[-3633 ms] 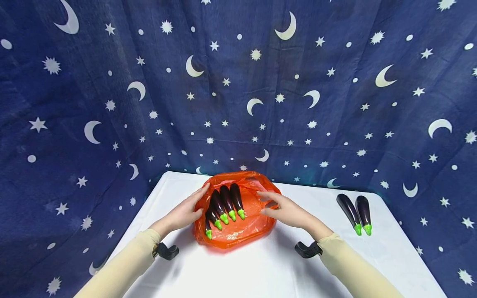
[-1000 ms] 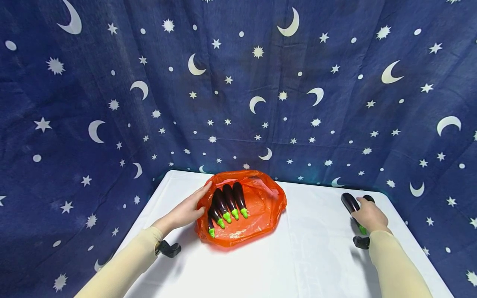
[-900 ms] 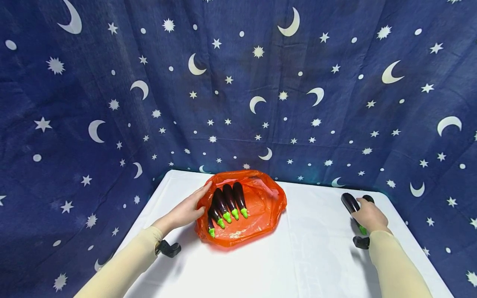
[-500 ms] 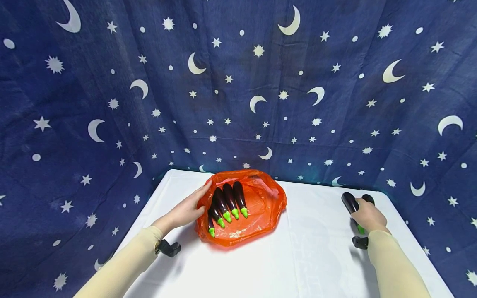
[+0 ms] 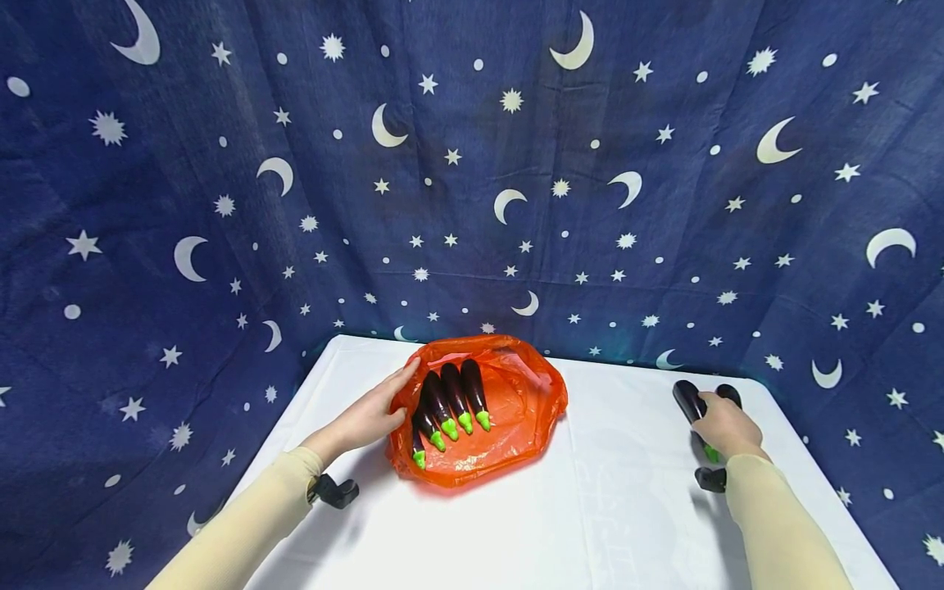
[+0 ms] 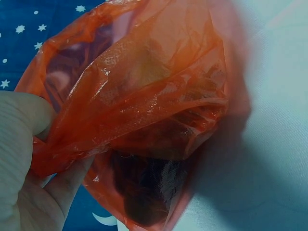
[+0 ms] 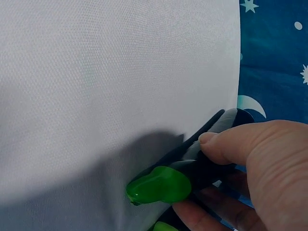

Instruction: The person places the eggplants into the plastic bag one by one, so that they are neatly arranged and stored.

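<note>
An orange-red plastic bag (image 5: pixel 519 430) lies spread with its mouth wide, and several dark purple eggplants (image 5: pixel 451 397) with green stem ends rest side by side in its left half. My left hand (image 5: pixel 366 416) pinches the bag's left rim; in the left wrist view the film is bunched between thumb and fingers (image 6: pixel 72 180). Far to the right, my right hand (image 5: pixel 730 426) grips an eggplant (image 5: pixel 687 400) from above, thumb on one side and fingers on the other. Its green stem end (image 7: pixel 161 186) points out of the grip. A second eggplant (image 5: pixel 728 393) lies beside it, mostly hidden behind the hand.
A white cloth covers the table (image 5: pixel 627 508). A dark blue curtain (image 5: pixel 472 205) with moons and stars hangs behind and along both sides. Black camera mounts (image 5: pixel 335 492) sit on the wrists.
My right hand has left the bag's right side, reached to the far right and taken hold of an eggplant. It has just shifted slightly left with it. My left hand stays at the rim.
</note>
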{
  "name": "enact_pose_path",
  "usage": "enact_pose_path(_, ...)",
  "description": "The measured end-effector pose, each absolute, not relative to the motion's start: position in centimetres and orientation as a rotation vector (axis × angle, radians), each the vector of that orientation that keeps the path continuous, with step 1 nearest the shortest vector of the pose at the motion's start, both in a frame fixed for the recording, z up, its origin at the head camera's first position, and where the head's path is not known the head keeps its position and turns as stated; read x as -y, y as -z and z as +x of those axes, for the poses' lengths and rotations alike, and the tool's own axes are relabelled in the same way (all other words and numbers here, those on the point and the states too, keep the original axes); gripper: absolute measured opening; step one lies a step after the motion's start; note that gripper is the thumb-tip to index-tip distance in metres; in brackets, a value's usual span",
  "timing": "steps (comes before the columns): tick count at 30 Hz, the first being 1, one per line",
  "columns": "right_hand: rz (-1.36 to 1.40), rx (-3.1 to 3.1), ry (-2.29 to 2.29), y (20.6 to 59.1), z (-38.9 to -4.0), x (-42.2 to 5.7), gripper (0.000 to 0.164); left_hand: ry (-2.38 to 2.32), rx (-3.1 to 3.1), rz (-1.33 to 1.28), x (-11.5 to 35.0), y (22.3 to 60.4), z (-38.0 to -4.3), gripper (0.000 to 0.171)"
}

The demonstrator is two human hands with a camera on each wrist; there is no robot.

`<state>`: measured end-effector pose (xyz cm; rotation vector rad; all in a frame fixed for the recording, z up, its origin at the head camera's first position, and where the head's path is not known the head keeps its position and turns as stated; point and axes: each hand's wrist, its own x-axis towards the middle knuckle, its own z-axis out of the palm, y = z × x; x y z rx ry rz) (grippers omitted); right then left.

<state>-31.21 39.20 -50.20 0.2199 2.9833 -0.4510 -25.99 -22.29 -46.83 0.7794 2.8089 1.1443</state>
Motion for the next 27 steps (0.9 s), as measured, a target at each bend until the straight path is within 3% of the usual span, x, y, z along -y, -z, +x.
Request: enact_pose_path(27,0.084,-2.917,0.785,48.4,-31.1,-37.9,0.075,-1.152,-2.807,0.791,22.3,46.7,-25.8,0.089)
